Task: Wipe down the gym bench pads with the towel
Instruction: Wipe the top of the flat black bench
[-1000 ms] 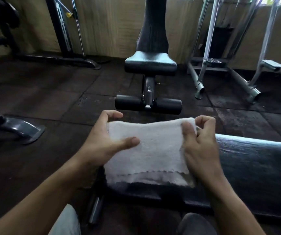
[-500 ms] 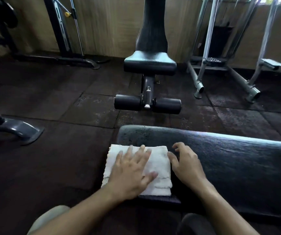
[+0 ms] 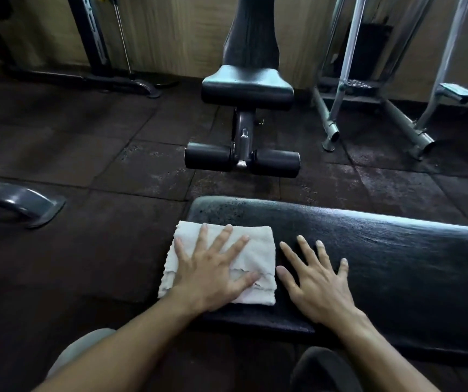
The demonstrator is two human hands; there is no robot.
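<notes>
Pressing: left hand (image 3: 210, 275) on 1 towel (image 3: 255, 244) | right hand (image 3: 316, 281) flat on pad (image 3: 396, 256)

Both forearms bare, no sleeves, watch or rings. Left hand (image 3: 213, 274) and right hand (image 3: 316, 285): short nails. Below forearms, knees: left light grey, right dark, possibly shadow.

The black bench (image 3: 382, 264) carries a folded white towel (image 3: 258, 247) at its left end; both hands lie flat on it, left (image 3: 213, 273) on the towel, right (image 3: 317, 284) on bare pad
</notes>
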